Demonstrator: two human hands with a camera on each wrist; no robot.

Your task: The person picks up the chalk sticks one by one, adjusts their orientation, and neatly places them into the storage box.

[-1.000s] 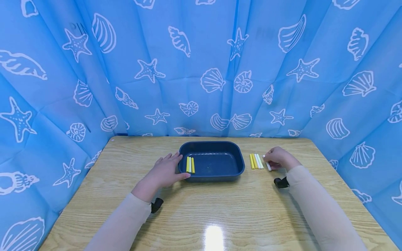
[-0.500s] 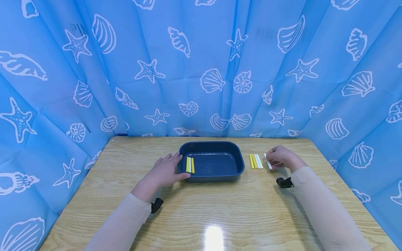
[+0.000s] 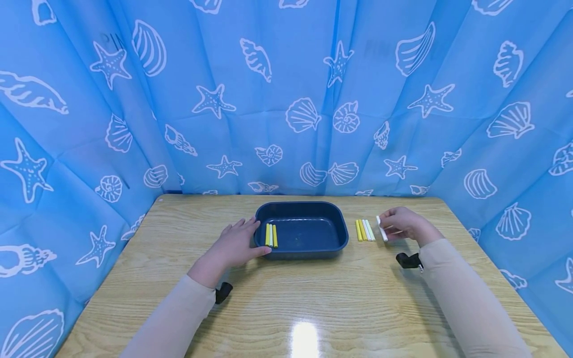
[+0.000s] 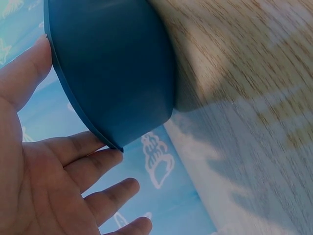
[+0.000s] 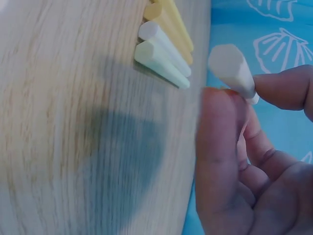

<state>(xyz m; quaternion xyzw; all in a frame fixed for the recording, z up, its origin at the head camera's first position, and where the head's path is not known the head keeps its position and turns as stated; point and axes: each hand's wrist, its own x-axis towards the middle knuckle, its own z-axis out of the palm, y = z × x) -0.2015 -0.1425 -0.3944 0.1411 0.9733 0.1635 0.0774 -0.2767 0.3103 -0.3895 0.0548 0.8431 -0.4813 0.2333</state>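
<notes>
My left hand (image 3: 235, 243) touches the left rim of a dark blue rectangular tray (image 3: 313, 233), its thumb and fingertips along the edge and the fingers spread nearly straight. Inside the tray's left end, yellow and pale chalk sticks (image 3: 270, 236) lie side by side. To the right of the tray, my right hand (image 3: 405, 224) pinches a white chalk stick (image 5: 230, 66) between thumb and fingers, lifted off the tabletop in the right wrist view. Left of that hand, a row of chalk sticks (image 3: 364, 230) in yellow, orange, white and pale green rests on the table.
A wood-grain table (image 3: 268, 298) spreads under everything. Blue curtains (image 3: 286, 164) with white shell and starfish prints hang behind it and at both sides. Black wrist cameras (image 3: 408, 260) stick out below both forearms.
My right hand has drawn slightly to the right and raised the white chalk stick, which now shows more fully. The left hand and tray have kept their places.
</notes>
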